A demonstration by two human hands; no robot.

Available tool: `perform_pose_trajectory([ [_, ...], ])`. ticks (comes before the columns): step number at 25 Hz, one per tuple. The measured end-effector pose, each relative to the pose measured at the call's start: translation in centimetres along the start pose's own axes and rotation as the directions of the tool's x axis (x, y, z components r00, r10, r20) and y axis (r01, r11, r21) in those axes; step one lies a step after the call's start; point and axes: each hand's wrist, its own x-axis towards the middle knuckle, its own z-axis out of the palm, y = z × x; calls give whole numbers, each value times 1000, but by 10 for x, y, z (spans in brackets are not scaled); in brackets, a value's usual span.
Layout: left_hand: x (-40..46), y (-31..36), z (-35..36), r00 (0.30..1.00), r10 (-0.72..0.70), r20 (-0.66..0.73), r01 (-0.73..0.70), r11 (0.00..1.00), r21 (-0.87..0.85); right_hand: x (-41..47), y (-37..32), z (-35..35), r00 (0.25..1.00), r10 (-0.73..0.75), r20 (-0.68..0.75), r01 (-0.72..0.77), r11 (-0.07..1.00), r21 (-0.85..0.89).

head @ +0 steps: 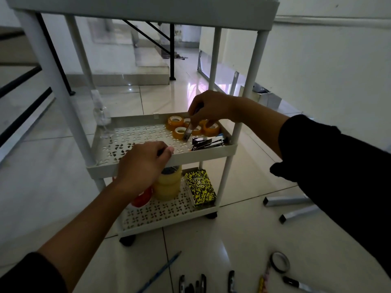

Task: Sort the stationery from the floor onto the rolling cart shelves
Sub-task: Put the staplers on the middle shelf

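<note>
A white rolling cart stands in front of me; its middle shelf (135, 132) has a perforated floor. My right hand (208, 107) pinches a small metal stapler (188, 132) and holds it tilted above several small yellow tape rolls (175, 121) at the shelf's back right. Two more staplers (208, 142) lie at the shelf's front right. My left hand (141, 163) grips the front rim of the middle shelf. On the bottom shelf (160, 214) stand stacked yellowish tape rolls (168, 185), a red roll (141, 198) and a yellow-black box (201, 188).
On the tiled floor near me lie a blue pencil (158, 273), a thin black tape ring (280, 262), a marker (296, 283), several pens and clips (194, 284), and two silver staple bars (285, 200). A clear spray bottle (101, 114) stands behind the cart's left post.
</note>
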Motion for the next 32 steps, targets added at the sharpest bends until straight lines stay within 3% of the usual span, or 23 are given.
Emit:
perform_pose_trajectory([
  [3, 0, -1, 0, 1000, 1, 8, -1, 1000, -6, 0, -2, 1, 999, 15, 32, -9, 981, -195],
  [6, -1, 0, -1, 1000, 7, 20, -6, 1000, -15, 1, -6, 4, 997, 25, 73, 12, 884, -467],
  [9, -1, 0, -2, 999, 17, 31, -16, 1000, -14, 3, -8, 6, 989, 68, 135, 24, 812, -583],
  [18, 0, -5, 1, 999, 35, 35, -35, 999, -11, 5, -4, 15, 992, -17, 129, 95, 766, -636],
  [23, -2, -7, 1, 996, 72, 46, -70, 997, -34, 6, -6, 8, 989, 18, 148, 88, 730, -677],
  [32, 0, -4, 2, 999, 25, 43, -24, 999, -21, 6, -5, 6, 986, 72, 150, 93, 507, -857],
])
